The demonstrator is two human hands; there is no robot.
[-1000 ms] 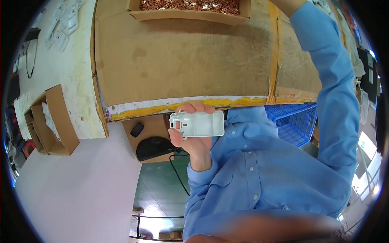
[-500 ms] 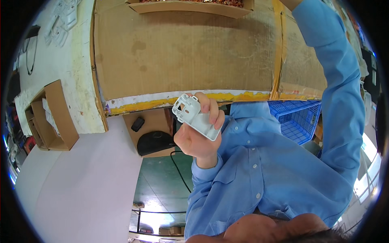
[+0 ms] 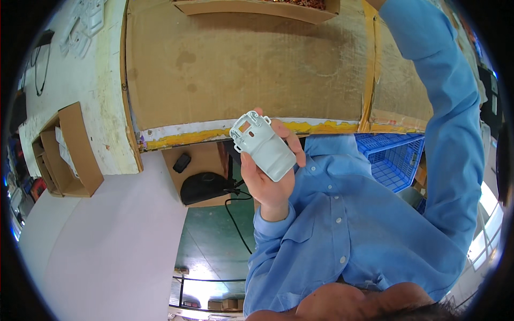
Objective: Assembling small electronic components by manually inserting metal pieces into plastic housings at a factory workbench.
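1. Pale grey-white moulded plastic shell, oblong with a cut-out end [image 3: 267, 152]: held off the surfaces, overlapping the bench's front edge in the view; cut-out end tilted to the upper left.
2. Left hand [image 3: 271, 191]: partly closed around the shell. The thumb lies along its left edge, fingers curl from behind at its right edge, and one fingertip shows past the top. The shell lies above the palm and fingers. This edge grip appears to steady it while leaving the moulded face uncovered.
3. Right hand: beyond the top edge; opening and contents cannot be told. Its blue cloth sleeve [image 3: 450, 107] reaches up the right side.
4. Brown cardboard bench covering [image 3: 246, 69]: probably laid to protect the top. On it, at the far side, a shallow brown cardboard box [image 3: 257, 7] keeps small copper-coloured pieces [image 3: 305, 3] together, within arm's reach.
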